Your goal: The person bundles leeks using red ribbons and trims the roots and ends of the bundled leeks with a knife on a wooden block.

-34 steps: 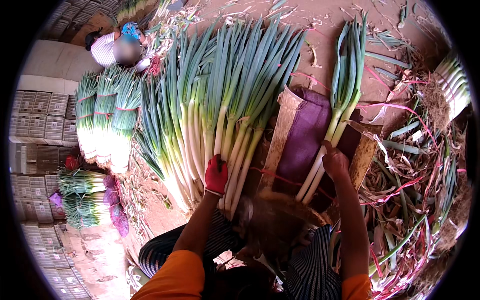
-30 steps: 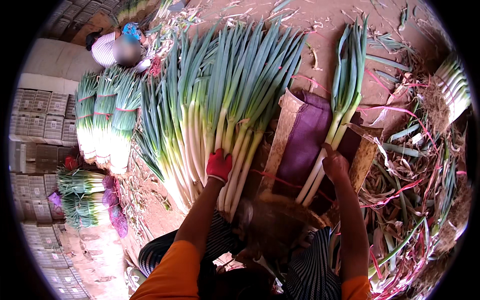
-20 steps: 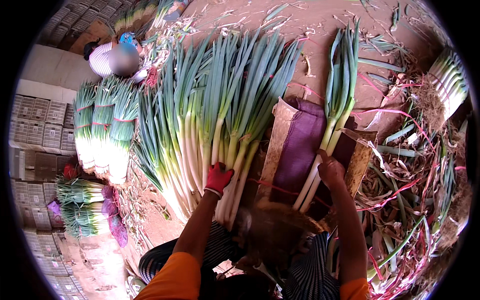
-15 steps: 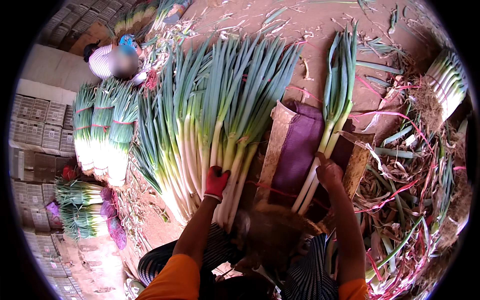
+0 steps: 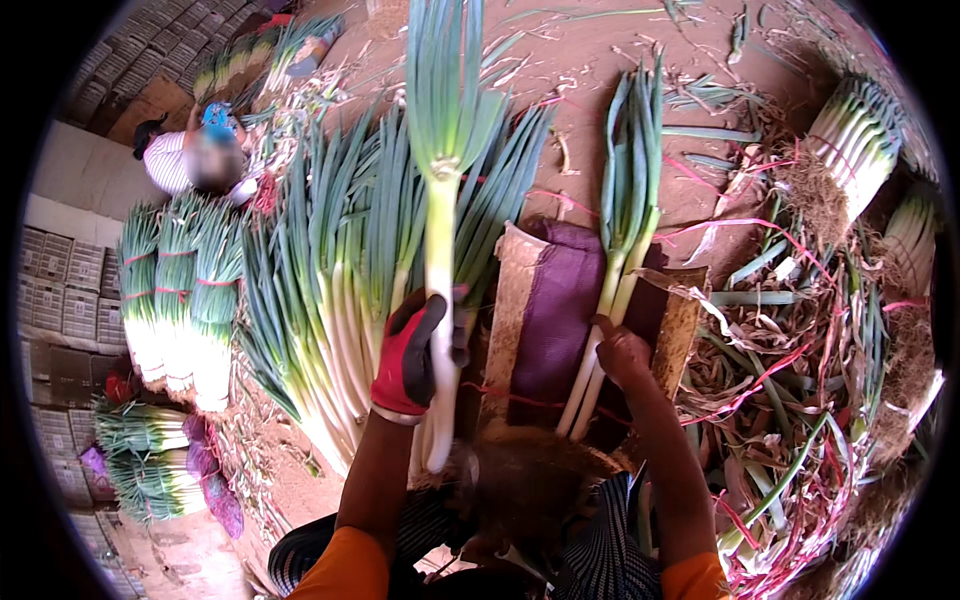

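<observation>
My left hand [image 5: 405,355], in a red glove with dark finger and palm parts, is closed around the white stalk of a large green onion [image 5: 441,240]. That onion is raised upright in front of the pile of loose green onions [image 5: 335,310], its leaves toward the far side. My bare right hand [image 5: 624,356] has its fingers curled against the white stalks of a few green onions [image 5: 620,285]. These lie over the purple cloth [image 5: 560,300] in a wooden cradle [image 5: 505,300].
Tied green onion bundles [image 5: 175,290] stand at left, with more bundles [image 5: 150,465] nearer. At right lie dry leaves and red strings [image 5: 770,400] and a rooted bundle [image 5: 850,150]. A person [image 5: 175,160] in a striped top sits far left, before stacked crates [image 5: 70,270].
My left hand has lifted a green onion up from the pile. My right hand stays at the onions in the cradle. The whole view has shifted slightly.
</observation>
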Demonstrator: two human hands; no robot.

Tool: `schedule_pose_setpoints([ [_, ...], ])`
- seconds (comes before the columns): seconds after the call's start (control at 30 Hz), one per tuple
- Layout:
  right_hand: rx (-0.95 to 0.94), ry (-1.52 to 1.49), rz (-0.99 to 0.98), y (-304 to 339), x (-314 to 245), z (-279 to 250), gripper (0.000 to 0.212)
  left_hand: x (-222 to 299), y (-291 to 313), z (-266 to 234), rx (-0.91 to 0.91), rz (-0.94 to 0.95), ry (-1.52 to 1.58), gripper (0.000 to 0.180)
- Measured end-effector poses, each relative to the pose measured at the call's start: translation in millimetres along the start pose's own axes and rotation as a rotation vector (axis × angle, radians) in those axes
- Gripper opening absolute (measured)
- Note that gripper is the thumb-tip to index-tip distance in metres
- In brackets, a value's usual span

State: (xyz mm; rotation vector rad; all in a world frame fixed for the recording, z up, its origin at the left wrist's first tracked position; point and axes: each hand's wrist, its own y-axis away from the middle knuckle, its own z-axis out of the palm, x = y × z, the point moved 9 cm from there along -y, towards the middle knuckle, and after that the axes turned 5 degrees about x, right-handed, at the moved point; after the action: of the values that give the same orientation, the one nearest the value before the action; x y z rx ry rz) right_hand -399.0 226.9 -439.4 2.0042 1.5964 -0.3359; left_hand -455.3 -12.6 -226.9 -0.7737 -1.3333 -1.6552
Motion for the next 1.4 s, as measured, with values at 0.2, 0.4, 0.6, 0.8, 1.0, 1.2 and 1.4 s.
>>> schedule_pose_setpoints([
  [0.2,-0.062,0.018,-0.003,1.6,-15.9,1.1,0.044,-140.5,-58.7,47.5,-0.26,-0.42,0.126,0.047],
  [0.4,-0.003,0.016,-0.018,-1.0,-3.0,8.5,0.048,-259.9,-30.9,-6.9,0.091,-0.029,-0.599,0.04],
  [0.6,0.152,-0.039,-0.093,1.2,-8.6,-0.7,0.044,-206.3,-14.2,0.3,0.151,0.018,-0.416,0.021],
  [0.8,0.092,-0.039,-0.07,0.4,-9.8,0.9,0.046,-230.7,0.8,-6.9,0.055,-0.117,-0.174,0.022],
  [1.0,0.02,-0.041,-0.029,-3.4,-5.9,8.4,0.046,-261.1,-46.8,3.8,-0.186,0.075,-1.022,0.036],
  [1.2,0.058,0.068,-0.106,-1.8,-14.0,5.1,0.047,-243.5,-46.1,32.3,-0.388,0.028,-1.555,0.035],
  [1.4,-0.016,0.273,-0.162,6.3,-39.3,5.6,0.065,-266.4,-39.6,21.4,-0.229,-0.032,-1.469,0.032],
])
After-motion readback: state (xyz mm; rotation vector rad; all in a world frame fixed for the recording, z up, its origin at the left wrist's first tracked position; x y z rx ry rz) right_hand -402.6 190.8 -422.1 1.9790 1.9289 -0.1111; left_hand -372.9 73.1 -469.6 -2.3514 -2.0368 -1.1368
